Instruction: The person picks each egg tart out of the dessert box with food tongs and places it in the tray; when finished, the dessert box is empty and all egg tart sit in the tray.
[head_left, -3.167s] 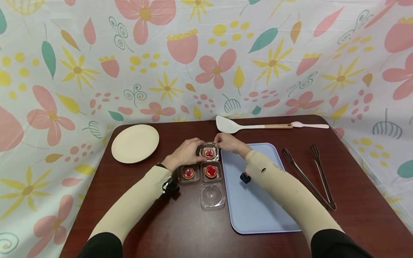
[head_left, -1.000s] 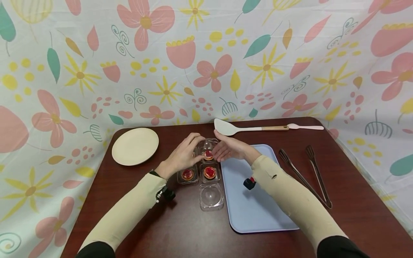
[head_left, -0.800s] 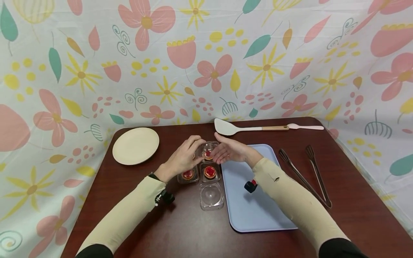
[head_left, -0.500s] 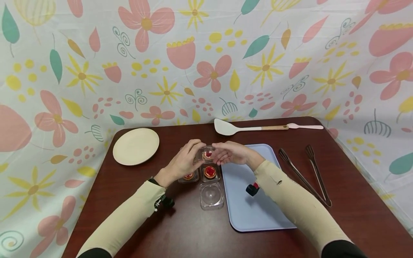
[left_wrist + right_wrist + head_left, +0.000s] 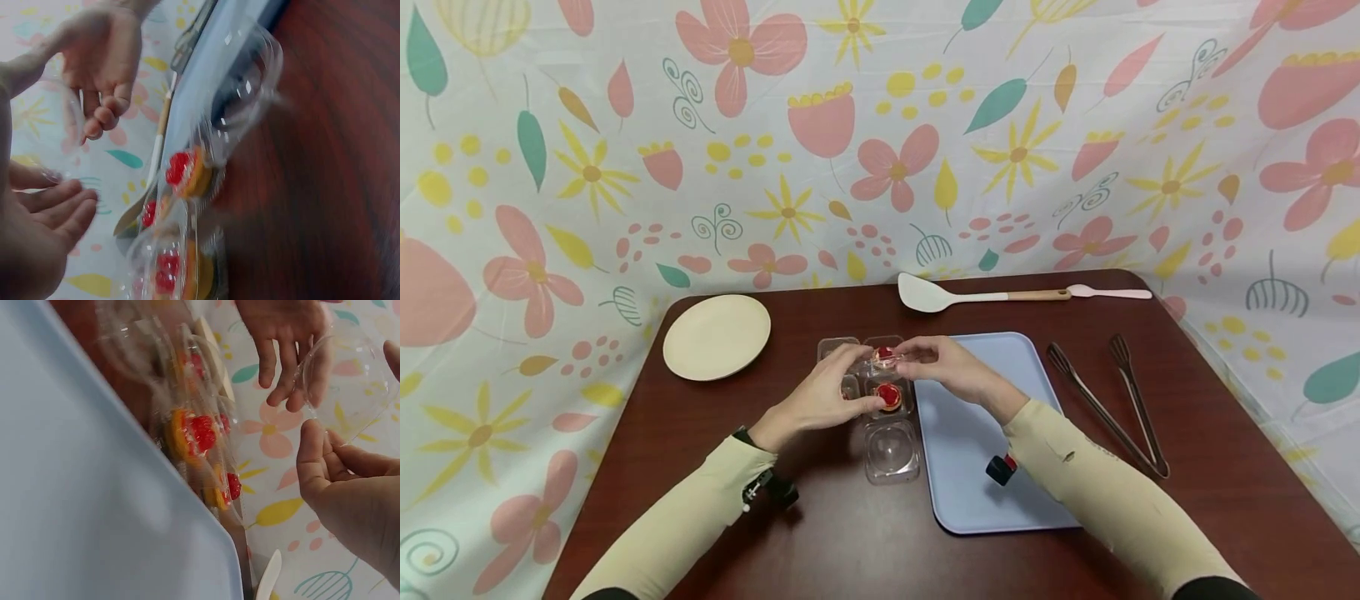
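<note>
A clear plastic lid (image 5: 350, 381) hangs between my hands, above the tarts. My right hand (image 5: 955, 367) holds its edge between bent fingers and thumb, as the right wrist view shows. My left hand (image 5: 823, 396) is spread, its fingertips at the lid's other edge and its thumb apart over the front tart (image 5: 889, 395). Beneath the lid, the back tart (image 5: 884, 357) sits in a clear container. A third tart (image 5: 167, 275), with red topping, is mostly behind my left hand in the head view. The front container's clear lid (image 5: 891, 452) lies folded out.
A pale blue tray (image 5: 992, 492) adjoins the containers on the right. Beyond it lie metal tongs (image 5: 1142, 417). A white spatula (image 5: 928, 294) and a small pink utensil (image 5: 1112, 292) lie along the back. A cream plate (image 5: 717, 337) is at the back left.
Both hands, first on the back container, have risen with the clear lid and come nearer. My left hand has opened wider and its thumb has moved forward over the front tart.
</note>
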Demonstrator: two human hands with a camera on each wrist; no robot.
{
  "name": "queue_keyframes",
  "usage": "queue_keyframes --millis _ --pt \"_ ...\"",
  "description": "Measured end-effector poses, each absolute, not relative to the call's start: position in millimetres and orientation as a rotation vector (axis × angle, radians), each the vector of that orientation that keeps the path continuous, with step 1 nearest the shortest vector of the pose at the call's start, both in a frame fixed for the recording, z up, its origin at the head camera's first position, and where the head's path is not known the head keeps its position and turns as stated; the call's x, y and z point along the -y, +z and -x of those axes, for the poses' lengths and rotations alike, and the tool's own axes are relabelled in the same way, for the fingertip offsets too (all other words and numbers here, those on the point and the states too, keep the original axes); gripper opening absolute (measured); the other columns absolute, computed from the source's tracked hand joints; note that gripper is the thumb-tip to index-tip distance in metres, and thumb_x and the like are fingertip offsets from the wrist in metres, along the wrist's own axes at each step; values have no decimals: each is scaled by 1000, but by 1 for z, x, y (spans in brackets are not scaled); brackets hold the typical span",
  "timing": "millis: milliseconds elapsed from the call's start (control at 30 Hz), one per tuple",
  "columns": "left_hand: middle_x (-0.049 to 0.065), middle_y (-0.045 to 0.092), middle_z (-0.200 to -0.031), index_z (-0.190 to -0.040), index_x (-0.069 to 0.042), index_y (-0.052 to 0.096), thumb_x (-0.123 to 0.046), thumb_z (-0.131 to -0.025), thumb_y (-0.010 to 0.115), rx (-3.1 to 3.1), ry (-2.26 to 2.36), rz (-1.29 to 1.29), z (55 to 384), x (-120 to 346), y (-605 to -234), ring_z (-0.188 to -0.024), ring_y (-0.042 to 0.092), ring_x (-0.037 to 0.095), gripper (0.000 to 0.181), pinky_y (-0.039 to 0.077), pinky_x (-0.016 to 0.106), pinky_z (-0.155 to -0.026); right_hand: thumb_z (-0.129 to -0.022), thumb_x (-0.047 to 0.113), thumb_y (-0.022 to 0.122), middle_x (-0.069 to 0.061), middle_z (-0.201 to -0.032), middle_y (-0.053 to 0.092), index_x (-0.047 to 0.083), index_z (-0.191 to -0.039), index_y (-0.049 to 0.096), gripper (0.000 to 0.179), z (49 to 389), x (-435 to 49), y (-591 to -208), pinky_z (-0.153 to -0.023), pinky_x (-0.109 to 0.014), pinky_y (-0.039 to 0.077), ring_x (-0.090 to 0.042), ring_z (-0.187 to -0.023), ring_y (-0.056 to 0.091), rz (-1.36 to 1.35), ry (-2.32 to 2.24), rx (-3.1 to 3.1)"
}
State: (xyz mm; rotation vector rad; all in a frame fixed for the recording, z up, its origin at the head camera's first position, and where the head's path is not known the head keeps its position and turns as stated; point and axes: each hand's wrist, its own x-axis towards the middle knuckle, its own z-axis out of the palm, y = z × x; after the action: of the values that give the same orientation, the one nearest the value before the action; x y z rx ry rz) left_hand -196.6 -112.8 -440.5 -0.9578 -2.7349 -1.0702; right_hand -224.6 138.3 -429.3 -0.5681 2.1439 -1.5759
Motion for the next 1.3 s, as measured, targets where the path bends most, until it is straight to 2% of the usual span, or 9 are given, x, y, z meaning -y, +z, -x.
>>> queue_keyframes --millis 167,267,400,533,633,800,933,1100,1300 --pt "9 62 -121 -139 -7 50 -53 -82 71 2782 -1210 987 190 114 -437 -111 59 20 75 47 44 -97 -87 22 75 -21 -119 62 -3 -130 56 54 213 -145 -433 -89 -32 51 -24 -103 61 725 -1548 -2239" --pt "7 65 -111 -136 -5 52 -46 -84 73 2753 -1274 1036 186 114 -437 -101 63 18 70 50 42 -91 -84 14 76 -23 -118 62 -6 -129 55 54 205 -148 -435 -89 -36 51 -30 -102 60 792 -1584 -2234" --pt "6 65 -108 -131 -2 55 -37 -81 77 2719 -1249 1064 179 111 -440 -99 64 18 64 52 41 -89 -80 15 81 -23 -115 62 -7 -129 54 60 191 -149 -438 -91 -42 51 -35 -101 60 827 -1604 -2246" --pt "8 64 -106 -127 -2 57 -35 -80 78 2690 -1223 1102 168 109 -445 -97 62 16 61 52 35 -88 -77 17 83 -21 -114 63 -3 -129 55 63 177 -150 -443 -92 -39 52 -39 -101 60 862 -1592 -2265" --pt "6 63 -104 -125 -6 58 -36 -78 79 2674 -1182 1134 161 109 -446 -97 60 12 59 52 32 -88 -76 15 84 -22 -114 63 -2 -128 55 61 169 -151 -447 -91 -35 52 -40 -100 60 897 -1565 -2283" --pt "-5 59 -102 -123 -9 60 -42 -76 80 2703 -1076 1150 149 109 -448 -97 58 9 61 49 31 -89 -75 18 85 -18 -112 64 -4 -127 55 64 154 -153 -450 -89 -36 52 -38 -97 61 958 -1535 -2316" --pt "-5 58 -104 -124 -9 58 -42 -74 81 2735 -1063 1163 139 110 -449 -97 57 8 64 50 29 -87 -75 26 85 -13 -112 64 -3 -128 55 67 142 -153 -452 -89 -37 53 -34 -96 62 992 -1486 -2349" --pt "-6 57 -107 -125 -10 57 -43 -74 82 2763 -1032 1187 128 110 -451 -96 55 7 66 50 26 -85 -75 34 84 -6 -111 64 0 -127 55 68 130 -151 -455 -86 -33 54 -24 -94 64 1056 -1363 -2464" --pt "-4 56 -109 -124 -9 55 -47 -74 81 2770 -989 1217 118 110 -457 -97 55 7 68 49 25 -86 -74 35 84 -5 -110 65 1 -127 55 69 118 -148 -458 -84 -29 53 -20 -94 64 1103 -1278 -2521"
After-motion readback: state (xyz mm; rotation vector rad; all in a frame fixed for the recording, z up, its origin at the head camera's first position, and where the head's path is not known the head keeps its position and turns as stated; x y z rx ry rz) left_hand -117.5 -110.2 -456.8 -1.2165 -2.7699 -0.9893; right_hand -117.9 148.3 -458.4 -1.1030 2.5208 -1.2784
